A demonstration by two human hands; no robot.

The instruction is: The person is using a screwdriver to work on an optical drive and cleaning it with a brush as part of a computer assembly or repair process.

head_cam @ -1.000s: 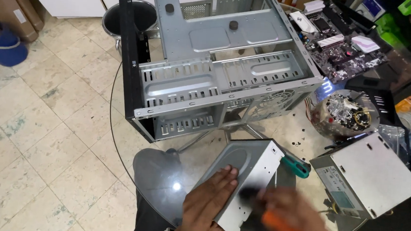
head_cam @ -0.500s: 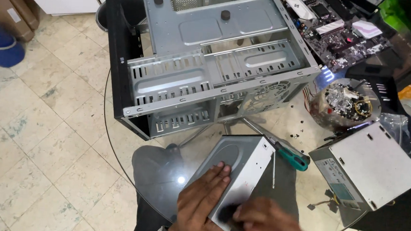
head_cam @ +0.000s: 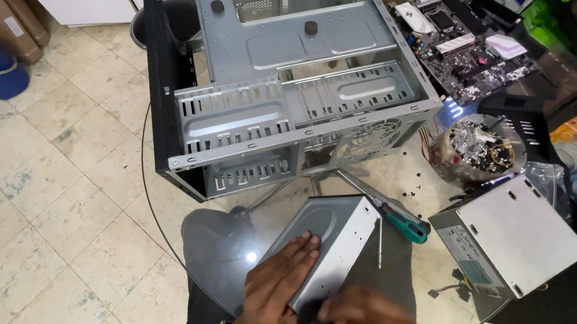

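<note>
Left hand (head_cam: 279, 289) flat on boxy brushed-metal drive (head_cam: 329, 246)

The optical drive (head_cam: 326, 248) is a flat silver-grey metal box with a round stamped dent in its top. It lies tilted just below the empty computer case (head_cam: 286, 95), its pale side panel with small screw holes facing right.

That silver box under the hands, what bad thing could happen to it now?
The silver drive box sits on a glass table near its edge, with the left hand flat on top and the right hand at its side. A hard push might slide it off. The green-handled screwdriver and small loose screws lie close by and could get knocked to the floor.
</note>
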